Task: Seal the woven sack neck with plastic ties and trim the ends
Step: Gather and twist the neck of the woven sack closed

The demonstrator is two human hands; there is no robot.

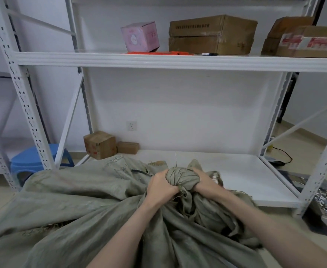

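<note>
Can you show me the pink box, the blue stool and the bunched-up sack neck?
pink box (139, 36): head view, on its front face.
blue stool (28, 159): head view, on the top of its seat.
sack neck (183, 176): head view, on the twisted bundle of cloth.

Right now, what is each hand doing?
Left hand: closed, gripping the bunched neck of the grey-green woven sack.
Right hand: closed, gripping the same neck from the other side.
</note>
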